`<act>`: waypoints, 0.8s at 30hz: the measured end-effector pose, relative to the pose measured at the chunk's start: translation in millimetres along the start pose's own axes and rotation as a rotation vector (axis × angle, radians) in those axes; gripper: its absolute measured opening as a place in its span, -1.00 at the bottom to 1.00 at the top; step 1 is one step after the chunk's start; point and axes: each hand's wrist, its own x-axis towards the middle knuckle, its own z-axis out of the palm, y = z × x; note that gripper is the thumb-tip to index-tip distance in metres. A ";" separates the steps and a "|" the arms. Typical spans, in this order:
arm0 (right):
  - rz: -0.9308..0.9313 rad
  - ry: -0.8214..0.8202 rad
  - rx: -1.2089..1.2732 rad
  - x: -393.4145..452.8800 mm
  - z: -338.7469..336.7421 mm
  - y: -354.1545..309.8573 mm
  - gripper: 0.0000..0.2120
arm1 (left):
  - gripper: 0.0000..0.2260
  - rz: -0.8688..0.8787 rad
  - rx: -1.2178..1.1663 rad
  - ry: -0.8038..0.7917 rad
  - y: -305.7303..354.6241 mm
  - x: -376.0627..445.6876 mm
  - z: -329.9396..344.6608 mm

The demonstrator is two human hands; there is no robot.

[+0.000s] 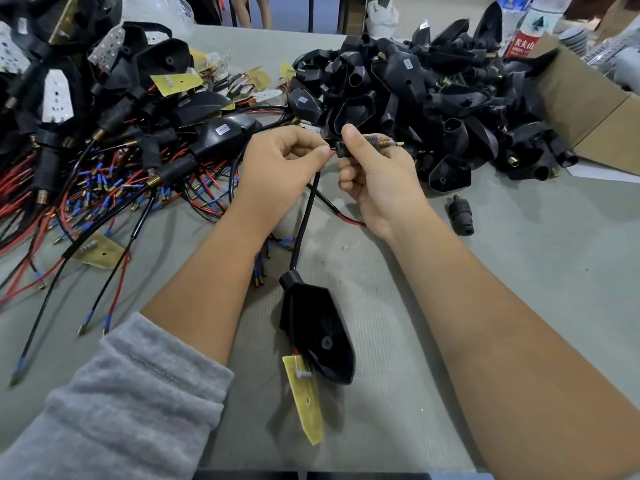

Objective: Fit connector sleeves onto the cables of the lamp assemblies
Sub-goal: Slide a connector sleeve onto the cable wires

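Note:
A black lamp housing [320, 336] lies on the grey table in front of me, with a yellow circuit strip [306, 400] sticking out of its near end. Its black cable [304, 216] runs up to my hands. My left hand [277, 171] pinches the cable's red wire end. My right hand [375, 171] grips a black connector sleeve [375, 142] with a brass threaded tip, right at the wire end. The wire tips enter the sleeve and poke out on the right.
A heap of empty black housings [433, 98] fills the table's far right, beside a cardboard box [588, 109]. Finished assemblies with red and black wires [86, 168] pile at the left. A loose black sleeve [460, 214] stands right of my right hand.

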 end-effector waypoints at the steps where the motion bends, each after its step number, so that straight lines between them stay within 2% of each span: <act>1: -0.006 -0.011 0.000 0.0 0.0 0.3 -0.82 | -0.94 -0.004 0.004 0.004 0.1 -0.2 -0.5; 18: -0.011 -0.084 -0.040 -2.8 0.0 0.0 -0.86 | -0.94 -0.030 -0.004 -0.051 1.3 -1.3 -1.2; 21: 0.032 -0.104 0.040 -3.0 -0.1 -2.5 -0.93 | -0.90 -0.107 -0.062 -0.044 0.6 0.5 0.0; 24: 0.029 -0.067 0.120 -1.3 -2.3 -4.9 -0.91 | -0.91 -0.170 -0.108 -0.024 0.0 2.0 0.8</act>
